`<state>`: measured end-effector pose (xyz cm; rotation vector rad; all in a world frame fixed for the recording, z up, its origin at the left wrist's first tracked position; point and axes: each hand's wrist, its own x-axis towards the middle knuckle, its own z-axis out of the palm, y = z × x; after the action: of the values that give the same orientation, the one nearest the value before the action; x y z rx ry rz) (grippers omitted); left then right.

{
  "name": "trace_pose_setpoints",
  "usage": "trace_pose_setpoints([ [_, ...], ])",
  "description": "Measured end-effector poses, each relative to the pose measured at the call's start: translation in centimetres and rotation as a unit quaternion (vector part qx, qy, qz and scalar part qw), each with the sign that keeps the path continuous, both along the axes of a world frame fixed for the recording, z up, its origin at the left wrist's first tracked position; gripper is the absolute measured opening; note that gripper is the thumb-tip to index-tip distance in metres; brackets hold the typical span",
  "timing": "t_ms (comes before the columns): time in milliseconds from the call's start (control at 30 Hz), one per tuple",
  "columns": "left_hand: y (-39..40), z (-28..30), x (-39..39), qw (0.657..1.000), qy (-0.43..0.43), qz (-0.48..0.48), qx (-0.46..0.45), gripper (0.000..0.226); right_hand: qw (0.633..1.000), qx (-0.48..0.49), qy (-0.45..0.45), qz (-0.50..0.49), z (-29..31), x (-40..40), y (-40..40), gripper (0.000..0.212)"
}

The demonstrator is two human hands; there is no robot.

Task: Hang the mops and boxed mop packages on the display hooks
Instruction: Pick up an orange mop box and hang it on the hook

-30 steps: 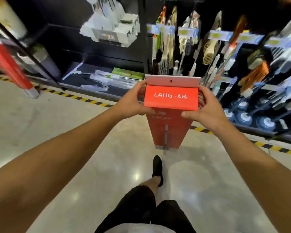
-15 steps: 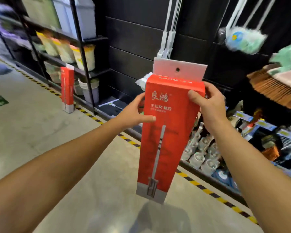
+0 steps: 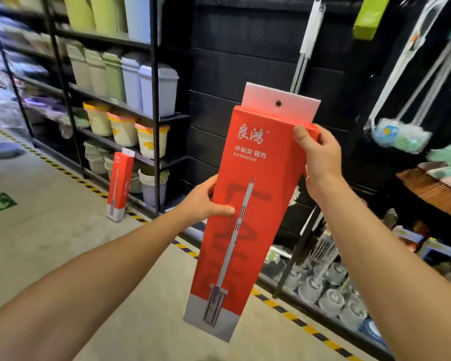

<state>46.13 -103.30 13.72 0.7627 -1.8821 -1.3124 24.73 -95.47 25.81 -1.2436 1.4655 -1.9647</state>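
I hold a long red boxed mop package [image 3: 248, 209] upright in front of the black slatted display wall [image 3: 240, 61]. Its white hang tab with a small hole [image 3: 278, 103] points up. My right hand [image 3: 319, 157] grips the package's upper right edge. My left hand [image 3: 206, 201] grips its left edge around the middle, thumb across the front. A second red boxed mop package [image 3: 119, 183] stands on the floor, leaning against the shelf at the left. White mop handles [image 3: 306, 45] hang on the wall just behind the tab. I cannot make out any hook.
A black metal shelf rack [image 3: 154, 100] with plastic bins and buckets stands at the left. Dusters [image 3: 399, 136] and brooms hang at the right, with toilet brushes [image 3: 331, 287] low down. A yellow-black floor stripe [image 3: 297, 321] runs along the shelving. Open floor lies at the left.
The package has gone from tilted flat and low to upright and raised toward the wall. My left hand slid down its side; my view swung up and left.
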Motion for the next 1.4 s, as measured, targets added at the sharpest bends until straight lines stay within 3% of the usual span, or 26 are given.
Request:
trace_pose_setpoints([
  [167, -5.2, 1.1, 4.4, 1.0, -0.008, 0.023, -0.004, 0.062, 0.999, -0.007, 0.05, -0.004, 0.5, 4.6, -5.8, 0.064],
  [367, -14.0, 1.7, 6.3, 0.999, 0.017, 0.042, -0.014, 0.064, 0.984, -0.003, 0.171, 0.04, 0.8, 5.7, -15.1, 0.095],
  [600, -26.7, 3.5, 6.3, 0.997, 0.034, 0.073, -0.022, 0.065, 0.977, -0.023, 0.204, 0.052, 3.4, 5.0, -29.6, 0.115],
  [1000, -47.4, 8.0, 7.7, 0.993, 0.051, 0.105, -0.029, 0.085, 0.972, -0.058, 0.215, 0.075, 9.7, 6.2, -50.9, 0.102],
  [1167, -56.7, 9.7, 10.0, 0.994, 0.069, 0.075, -0.044, 0.064, 0.97, -0.08, 0.219, 0.064, 11.4, 9.1, -59.1, 0.095],
  [1400, -69.4, 14.2, 14.3, 0.992, 0.084, 0.03, -0.085, 0.06, 0.967, -0.12, 0.223, 0.028, 14.9, 13.9, -69.6, 0.092],
])
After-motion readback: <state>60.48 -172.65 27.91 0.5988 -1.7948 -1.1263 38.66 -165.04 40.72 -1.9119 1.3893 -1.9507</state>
